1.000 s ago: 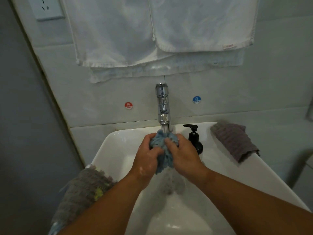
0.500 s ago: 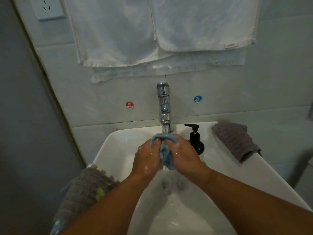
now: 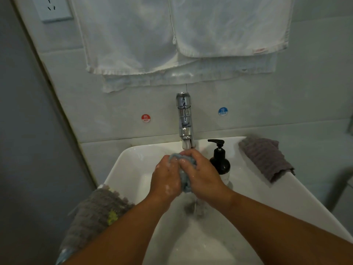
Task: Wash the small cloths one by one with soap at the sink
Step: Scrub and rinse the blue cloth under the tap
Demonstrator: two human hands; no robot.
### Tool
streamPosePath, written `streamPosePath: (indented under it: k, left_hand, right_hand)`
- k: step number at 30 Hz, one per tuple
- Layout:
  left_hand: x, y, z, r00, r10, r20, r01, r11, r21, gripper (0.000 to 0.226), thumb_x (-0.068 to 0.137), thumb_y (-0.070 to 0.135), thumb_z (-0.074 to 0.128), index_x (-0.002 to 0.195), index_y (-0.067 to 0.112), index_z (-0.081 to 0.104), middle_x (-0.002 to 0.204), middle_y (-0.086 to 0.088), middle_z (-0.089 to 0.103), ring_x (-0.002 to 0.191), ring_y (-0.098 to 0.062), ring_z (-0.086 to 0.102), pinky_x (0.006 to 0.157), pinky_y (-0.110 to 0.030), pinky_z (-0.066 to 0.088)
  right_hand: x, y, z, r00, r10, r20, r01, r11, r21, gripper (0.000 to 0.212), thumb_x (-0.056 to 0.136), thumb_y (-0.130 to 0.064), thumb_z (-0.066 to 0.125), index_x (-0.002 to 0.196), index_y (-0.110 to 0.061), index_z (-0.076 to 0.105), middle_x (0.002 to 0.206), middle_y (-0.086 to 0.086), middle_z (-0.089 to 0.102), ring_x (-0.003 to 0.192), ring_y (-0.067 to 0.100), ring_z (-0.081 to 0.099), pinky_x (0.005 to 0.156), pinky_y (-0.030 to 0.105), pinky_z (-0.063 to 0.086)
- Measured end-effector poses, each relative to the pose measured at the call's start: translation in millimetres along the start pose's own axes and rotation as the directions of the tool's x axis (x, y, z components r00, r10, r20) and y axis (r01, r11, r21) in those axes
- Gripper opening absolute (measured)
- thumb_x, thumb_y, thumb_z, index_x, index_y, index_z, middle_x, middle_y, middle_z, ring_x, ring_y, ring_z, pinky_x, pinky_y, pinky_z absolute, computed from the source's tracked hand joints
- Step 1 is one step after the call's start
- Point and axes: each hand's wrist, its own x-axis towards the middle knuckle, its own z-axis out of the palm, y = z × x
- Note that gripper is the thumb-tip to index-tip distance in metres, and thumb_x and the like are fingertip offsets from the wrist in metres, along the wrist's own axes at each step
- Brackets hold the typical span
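1. Hands: left hand (image 3: 166,179) and right hand (image 3: 200,175), fingers curled, squeeze the small blue terry cloth (image 3: 185,183) between them under the chrome faucet (image 3: 185,121).
2. Risk: soapy grip may slip, dropping the cloth into the white ceramic sink (image 3: 133,169); running water could splash over the rim.

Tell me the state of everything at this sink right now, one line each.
faucet: running, water streaming into the sink.
blue cloth: wet, bunched up under the faucet.
left hand: soapy, grips the blue cloth.
right hand: grips the blue cloth.
soap bottle: upright on the back rim, untouched.
right grey cloth: lying on the right rim.
left grey cloth: draped over the left rim.
white towels: hanging on the wall.
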Motion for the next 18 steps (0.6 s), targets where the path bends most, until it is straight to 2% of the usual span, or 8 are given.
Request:
streamPosePath:
  k: [1,2,4,7,10,13,16,18]
  left_hand:
    - [-2.2,1.9,0.3,1.000,-0.010,0.003,0.010,0.999,0.030,0.030,0.109,0.035,0.038,0.118,0.017,0.060,0.109,-0.010,0.068,0.093,-0.026,0.068,0.070,-0.035,0.060]
    - [-4.0,2.8,0.2,0.999,-0.041,0.006,0.041,0.999,-0.019,0.034,0.109,0.039,0.038,0.114,0.017,0.063,0.104,-0.011,0.070,0.090,-0.026,0.070,0.065,-0.034,0.059]
    - [-7.7,4.2,0.5,0.993,-0.088,0.081,0.104,0.968,-0.228,0.038,0.108,0.043,0.038,0.108,0.017,0.066,0.097,-0.011,0.073,0.080,-0.020,0.072,0.053,-0.026,0.053]
    - [-10.8,2.0,2.2,0.974,-0.006,0.227,0.094,0.921,-0.379,0.017,0.106,0.027,0.047,0.113,0.022,0.061,0.111,-0.008,0.069,0.095,-0.021,0.070,0.066,-0.027,0.060]
    - [-4.4,-4.8,4.3,0.986,0.072,0.150,-0.028,0.960,-0.278,0.013,0.105,0.026,0.052,0.116,0.034,0.055,0.117,0.001,0.064,0.104,-0.017,0.066,0.083,-0.030,0.062]
    - [0.1,-8.4,0.1,0.999,0.031,0.038,-0.022,0.975,-0.222,0.013,0.107,0.032,0.047,0.117,0.028,0.054,0.114,-0.003,0.064,0.100,-0.019,0.067,0.084,-0.037,0.063]
    - [4.5,-6.0,-3.0,1.000,-0.001,0.023,0.003,0.997,-0.080,0.015,0.105,0.037,0.052,0.111,0.023,0.053,0.105,0.000,0.064,0.092,-0.017,0.067,0.064,-0.019,0.056]
    - [4.7,-4.6,-1.6,0.999,-0.041,-0.016,0.040,0.997,-0.072,0.017,0.103,0.034,0.058,0.116,0.025,0.052,0.097,0.012,0.055,0.098,-0.016,0.064,0.064,-0.008,0.048]
  right_hand:
    - [1.0,-0.4,-2.0,0.999,0.018,-0.038,-0.018,1.000,0.009,0.015,0.105,-0.034,0.051,0.117,-0.031,0.057,0.108,-0.002,0.065,0.095,0.010,0.067,0.065,0.015,0.057]
    - [2.0,-1.7,-3.7,0.997,0.024,-0.079,-0.025,1.000,-0.015,0.015,0.105,-0.035,0.049,0.114,-0.027,0.059,0.104,0.000,0.067,0.089,0.008,0.067,0.061,0.011,0.054]
    - [3.2,-4.2,-6.6,0.988,0.010,-0.151,-0.029,0.992,-0.124,0.021,0.106,-0.037,0.046,0.106,-0.022,0.061,0.095,-0.001,0.067,0.082,0.006,0.066,0.056,0.006,0.046]
    - [4.9,-3.1,-11.9,0.977,0.054,-0.208,-0.081,0.989,-0.122,0.032,0.107,-0.042,0.041,0.107,-0.018,0.062,0.098,0.003,0.066,0.090,0.013,0.067,0.067,0.017,0.052]
    - [4.2,-3.5,-10.7,0.987,0.134,-0.094,-0.129,0.990,0.054,0.017,0.105,-0.029,0.053,0.120,-0.023,0.055,0.113,0.003,0.061,0.100,0.016,0.064,0.076,0.029,0.062]
    - [2.3,-0.3,-7.2,0.993,0.103,0.052,-0.107,0.992,0.074,0.037,0.100,-0.020,0.060,0.134,-0.026,0.048,0.118,-0.001,0.060,0.103,0.016,0.063,0.067,0.018,0.058]
    - [1.1,2.2,-5.5,0.999,0.020,0.025,-0.020,0.999,-0.029,0.025,0.103,-0.030,0.055,0.128,-0.026,0.054,0.115,0.001,0.066,0.097,0.011,0.065,0.068,0.018,0.054]
    - [1.7,4.0,-4.5,1.000,0.002,-0.023,-0.004,0.995,-0.105,0.020,0.104,-0.037,0.050,0.120,-0.027,0.055,0.109,0.000,0.066,0.096,0.009,0.066,0.074,0.020,0.056]
